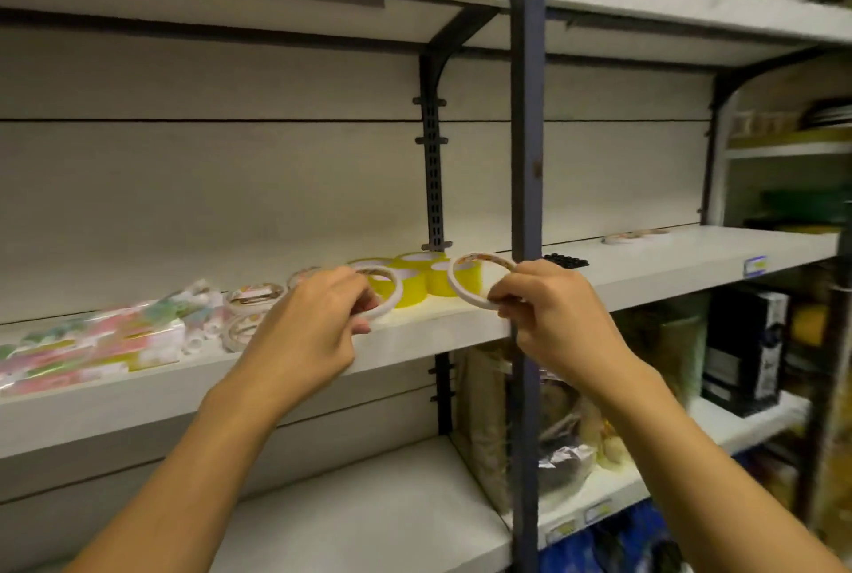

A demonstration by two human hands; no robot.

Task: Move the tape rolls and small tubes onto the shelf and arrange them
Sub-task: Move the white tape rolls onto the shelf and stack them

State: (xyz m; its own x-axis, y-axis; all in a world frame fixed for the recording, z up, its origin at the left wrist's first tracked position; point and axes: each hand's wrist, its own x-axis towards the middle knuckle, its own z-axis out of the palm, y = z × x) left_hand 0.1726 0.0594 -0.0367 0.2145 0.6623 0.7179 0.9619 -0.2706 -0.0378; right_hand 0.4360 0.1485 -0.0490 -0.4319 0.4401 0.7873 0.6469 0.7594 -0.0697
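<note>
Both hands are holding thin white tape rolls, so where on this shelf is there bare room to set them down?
Bare board lies right of the blue post, between the black pad and the far white rolls, and along the front edge below the yellow tape rolls. Left of those, rolls and the wrapped packets crowd the shelf.

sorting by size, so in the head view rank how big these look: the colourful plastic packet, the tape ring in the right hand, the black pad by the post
1. Colourful plastic packet, clearly largest.
2. Tape ring pinched by the right hand.
3. Black pad, smallest, though it lies further back, so this gap is unsure.
</note>
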